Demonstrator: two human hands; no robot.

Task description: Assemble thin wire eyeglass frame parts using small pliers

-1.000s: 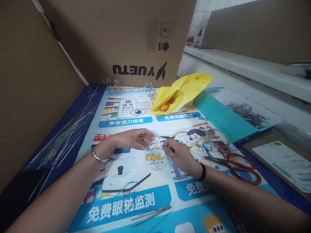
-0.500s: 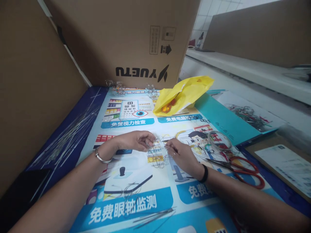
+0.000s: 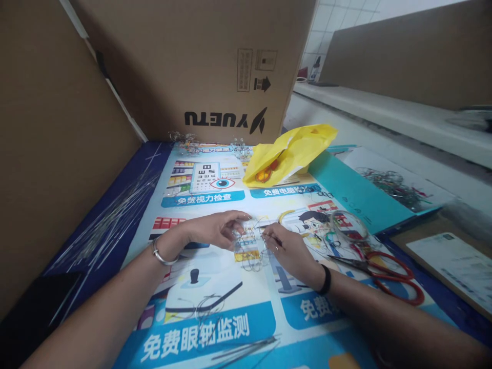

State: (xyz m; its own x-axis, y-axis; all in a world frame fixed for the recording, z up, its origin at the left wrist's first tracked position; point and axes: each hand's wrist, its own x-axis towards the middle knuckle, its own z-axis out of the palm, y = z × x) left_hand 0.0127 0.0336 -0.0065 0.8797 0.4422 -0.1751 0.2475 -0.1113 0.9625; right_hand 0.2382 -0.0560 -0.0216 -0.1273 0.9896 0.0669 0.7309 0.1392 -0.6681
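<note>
This looks like a makeshift craft workspace: loops of fine wire [image 3: 251, 261], thin loose strands [image 3: 111, 220] and red-handled scissors [image 3: 374, 269] crowd a bench [image 3: 138, 154] spread with an eye-care poster [image 3: 205, 177], screened by cardboard panels [image 3: 184, 61] near white wall tiles [image 3: 326, 20].

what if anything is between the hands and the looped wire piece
Nothing visible: the left hand is at the left edge of the looped wire piece, the right hand at its right. The red-handled scissors lie farther right.

The looped wire [image 3: 251, 251] at centre is too fine to trace; a black object [image 3: 42, 294] (lower left) runs past the edge.
</note>
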